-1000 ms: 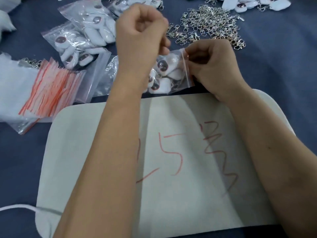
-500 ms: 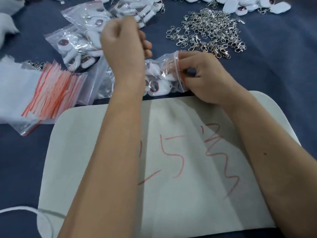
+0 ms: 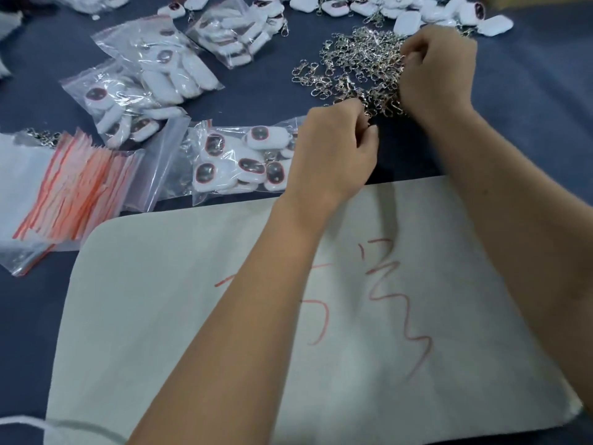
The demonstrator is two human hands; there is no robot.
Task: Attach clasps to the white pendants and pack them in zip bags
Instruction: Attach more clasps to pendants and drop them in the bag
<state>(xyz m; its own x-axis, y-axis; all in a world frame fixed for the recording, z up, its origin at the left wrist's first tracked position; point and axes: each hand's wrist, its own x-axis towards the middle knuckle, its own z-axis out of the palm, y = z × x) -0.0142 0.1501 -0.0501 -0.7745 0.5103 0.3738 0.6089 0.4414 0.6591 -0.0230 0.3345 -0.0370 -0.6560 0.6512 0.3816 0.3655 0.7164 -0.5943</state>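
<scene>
Silver metal clasps, one loose heap too tangled to count, on the dark blue cloth at upper right.

Head view, change from half a second ago: both hands have left the filled zip bag and moved up and right to the clasp heap. That bag was held between them; it now lies flat on the cloth just left of the left wrist, untouched, with five pendant faces showing through it.

Left hand: fingers curled at the near edge of the heap, fingertips pinched together; what they pinch is too small to tell. Right hand: fingers curled down into the heap, gripping among the clasps.

Count:
- Filled zip bags: four in all, the one above plus three further back, at and.
- Empty zip bags: one fanned stack with red seal strips, at left; number of bags cannot be told.
- Loose white pendants: a row along the top edge, partly cut off, not countable.
- White board: one, under both forearms, with red handwritten marks.
- White cord: one, at lower left.
</scene>
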